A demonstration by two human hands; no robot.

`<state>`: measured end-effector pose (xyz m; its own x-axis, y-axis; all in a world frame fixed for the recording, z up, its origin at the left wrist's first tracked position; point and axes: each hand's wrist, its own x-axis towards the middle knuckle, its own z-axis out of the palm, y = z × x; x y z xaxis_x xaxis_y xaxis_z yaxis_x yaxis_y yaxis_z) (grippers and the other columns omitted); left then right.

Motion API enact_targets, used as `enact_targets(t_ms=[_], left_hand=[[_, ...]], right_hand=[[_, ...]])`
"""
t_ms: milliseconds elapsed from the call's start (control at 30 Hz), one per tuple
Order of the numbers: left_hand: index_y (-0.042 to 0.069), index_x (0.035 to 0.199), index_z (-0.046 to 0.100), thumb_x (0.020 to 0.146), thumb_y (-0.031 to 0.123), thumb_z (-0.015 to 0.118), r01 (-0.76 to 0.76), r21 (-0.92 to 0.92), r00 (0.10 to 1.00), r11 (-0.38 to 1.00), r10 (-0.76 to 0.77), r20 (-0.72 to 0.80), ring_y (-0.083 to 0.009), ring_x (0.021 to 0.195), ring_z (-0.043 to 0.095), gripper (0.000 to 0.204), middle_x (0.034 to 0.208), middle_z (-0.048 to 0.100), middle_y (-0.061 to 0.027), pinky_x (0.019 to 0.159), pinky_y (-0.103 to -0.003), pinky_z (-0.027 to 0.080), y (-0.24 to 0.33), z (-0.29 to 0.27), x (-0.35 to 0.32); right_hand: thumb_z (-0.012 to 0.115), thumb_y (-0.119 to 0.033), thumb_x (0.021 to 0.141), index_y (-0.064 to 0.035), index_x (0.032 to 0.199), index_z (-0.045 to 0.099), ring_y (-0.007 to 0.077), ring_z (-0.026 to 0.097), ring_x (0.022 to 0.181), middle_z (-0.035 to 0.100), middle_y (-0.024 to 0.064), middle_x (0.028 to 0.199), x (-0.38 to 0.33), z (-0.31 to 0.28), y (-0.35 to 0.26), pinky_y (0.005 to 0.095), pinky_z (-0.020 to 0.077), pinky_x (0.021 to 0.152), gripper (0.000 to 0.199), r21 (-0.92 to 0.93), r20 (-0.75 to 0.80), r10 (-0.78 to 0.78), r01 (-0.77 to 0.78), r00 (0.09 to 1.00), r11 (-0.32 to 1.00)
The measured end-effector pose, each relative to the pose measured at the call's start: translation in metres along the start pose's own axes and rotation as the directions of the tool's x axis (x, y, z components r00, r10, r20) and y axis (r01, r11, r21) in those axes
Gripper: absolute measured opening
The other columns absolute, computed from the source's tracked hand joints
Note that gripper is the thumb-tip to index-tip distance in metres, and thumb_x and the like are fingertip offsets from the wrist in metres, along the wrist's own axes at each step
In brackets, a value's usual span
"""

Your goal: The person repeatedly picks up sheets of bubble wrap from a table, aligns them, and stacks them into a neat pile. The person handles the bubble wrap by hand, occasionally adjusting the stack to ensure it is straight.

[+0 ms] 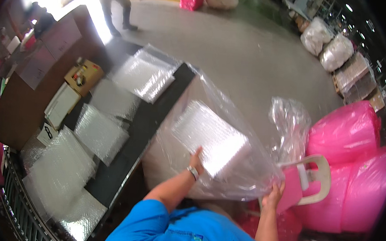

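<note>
My left hand (196,161) is closed on the near edge of a stack of bubble-wrap sheets (214,136), silvery where light glares off them. The stack lies at the opening of a large clear plastic bag (252,179); the film's layers overlap, so how far inside it sits I cannot tell. My right hand (273,195) grips the bag's right rim. Beneath the film a pale box-like shape (162,159) shows through. On the dark table (121,169) to the left lie several more bubble-wrap stacks (101,131).
A small cardboard box (84,76) and a brown board (37,85) stand along the table's far left side. At right are a beige chair (320,176), crumpled clear film (289,128) and big pink wrapped bundles (346,128). Far off, a person (114,1) stands on the grey floor.
</note>
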<state>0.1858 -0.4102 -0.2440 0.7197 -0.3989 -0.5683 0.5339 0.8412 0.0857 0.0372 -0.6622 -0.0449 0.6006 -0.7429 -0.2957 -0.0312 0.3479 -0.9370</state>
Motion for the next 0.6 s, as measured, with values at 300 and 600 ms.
enact_targets(t_ms=[300, 600], left_hand=[[0.008, 0.136, 0.008, 0.069, 0.043, 0.065, 0.129, 0.989, 0.929, -0.073, 0.357, -0.095, -0.0409, 0.117, 0.034, 0.094, 0.13, 0.027, -0.0295, 0.099, -0.038, 0.028, 0.029, -0.013, -0.051], [0.007, 0.118, 0.05, 0.08, 0.044, 0.045, -0.005, 0.604, 0.903, -0.797, -0.264, -0.34, -0.0298, 0.112, 0.044, 0.053, 0.121, 0.048, -0.0143, 0.091, -0.041, 0.036, 0.038, 0.021, -0.16]], right_hand=[[0.047, -0.001, 0.077, -0.0067, 0.124, 0.036, 0.01, 0.047, 0.064, 0.051, 0.0041, 0.086, -0.046, 0.03, -0.055, 0.0229, 0.042, 0.06, 0.048, -0.028, 0.361, -0.107, 0.125, 0.927, 0.992], [0.05, -0.004, 0.079, -0.0052, 0.121, 0.043, 0.0153, 0.047, 0.091, 0.045, 0.0075, 0.11, -0.031, 0.052, -0.037, 0.027, 0.0386, 0.079, 0.042, -0.569, 0.708, -0.05, 0.611, 0.704, 0.55]])
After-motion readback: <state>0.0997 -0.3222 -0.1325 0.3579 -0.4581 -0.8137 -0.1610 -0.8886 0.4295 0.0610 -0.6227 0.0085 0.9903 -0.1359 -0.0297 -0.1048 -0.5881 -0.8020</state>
